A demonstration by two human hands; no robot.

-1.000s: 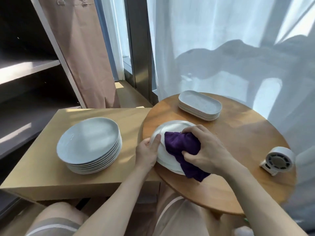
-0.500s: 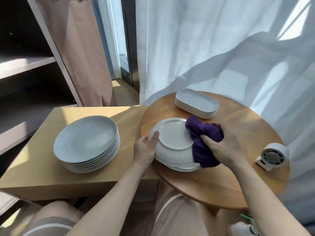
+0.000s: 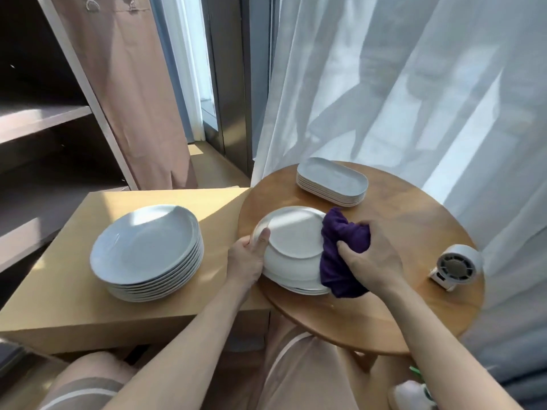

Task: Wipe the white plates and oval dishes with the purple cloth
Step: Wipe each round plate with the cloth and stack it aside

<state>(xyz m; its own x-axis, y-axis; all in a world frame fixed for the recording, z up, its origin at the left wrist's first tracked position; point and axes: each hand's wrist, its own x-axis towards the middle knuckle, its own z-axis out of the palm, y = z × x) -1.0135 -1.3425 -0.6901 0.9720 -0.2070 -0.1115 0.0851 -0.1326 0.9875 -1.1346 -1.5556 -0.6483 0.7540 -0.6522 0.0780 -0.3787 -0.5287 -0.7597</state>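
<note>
Two hands work over one round wooden worktop [image 3: 414,226].

- Left hand [image 3: 247,258]: fingers curled round the left rim of the top white plate [image 3: 296,235], thumb laid flat on its upturned base.
- Right hand [image 3: 368,261]: clenched on the bunched purple cloth [image 3: 340,253], pressing it to the plate's right rim. The cloth's tail drapes over that rim down to the wood.
- White plate: bottom up and tilted, between the two hands. It tops a short pile [image 3: 302,287] of like plates close to the round worktop's left edge, where it meets a tan worktop [image 3: 74,285].
- Open room: bare wood lies right of the right hand as far as a small white fan [image 3: 455,266] near the right edge. A bare strip also lies below both hands toward the near edge.
- Beyond the right hand: oval dishes [image 3: 331,182], nested in one stack near the back edge by the white curtain [image 3: 384,84].
- Left of the left hand, apart from it: a tall stack of round plates [image 3: 145,250], nested, near the middle of the tan worktop.
</note>
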